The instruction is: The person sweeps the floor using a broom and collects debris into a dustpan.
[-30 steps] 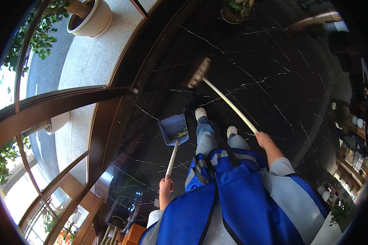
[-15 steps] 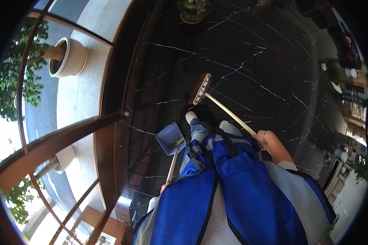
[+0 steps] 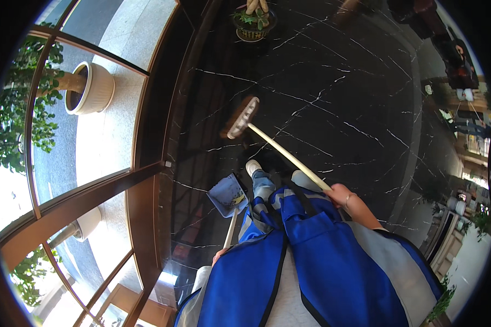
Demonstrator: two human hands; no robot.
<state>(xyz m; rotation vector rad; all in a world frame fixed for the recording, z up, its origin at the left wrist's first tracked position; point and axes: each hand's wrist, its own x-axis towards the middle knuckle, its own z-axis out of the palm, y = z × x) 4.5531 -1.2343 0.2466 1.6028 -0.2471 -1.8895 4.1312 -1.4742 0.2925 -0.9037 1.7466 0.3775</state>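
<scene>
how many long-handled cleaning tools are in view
2: a broom ahead, held by the right hand, and a blue dustpan on the left, held by the left hand. Others could be hidden behind the vest.

We see a broom (image 3: 278,148), its pale, straight handle slanting down rightward from a slightly blurred brush whose brown bristles face left. Below that brush, and apart from it, we find a blue-grey dustpan (image 3: 223,192), interior facing up, holding yellowish debris (image 3: 238,198); its pale handle runs downward, leaning left.
</scene>
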